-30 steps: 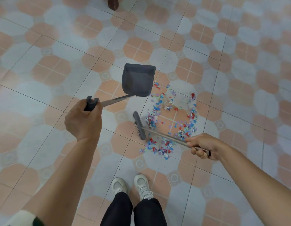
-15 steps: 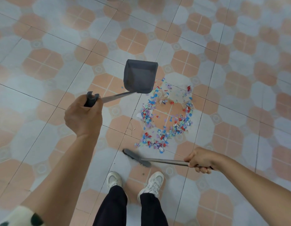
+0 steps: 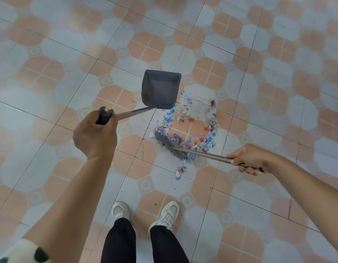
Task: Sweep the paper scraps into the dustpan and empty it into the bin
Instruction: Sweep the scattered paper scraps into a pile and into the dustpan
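Paper scraps [image 3: 191,128] lie between left hand [image 3: 95,134] and right hand [image 3: 250,158].

Grey dustpan [image 3: 160,90] beside a ring of coloured paper scraps [image 3: 191,130]; brush [image 3: 169,146] touching them.

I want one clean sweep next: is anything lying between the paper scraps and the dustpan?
Nothing visible: the paper scraps spread right up to the dustpan, with only bare floor around them.
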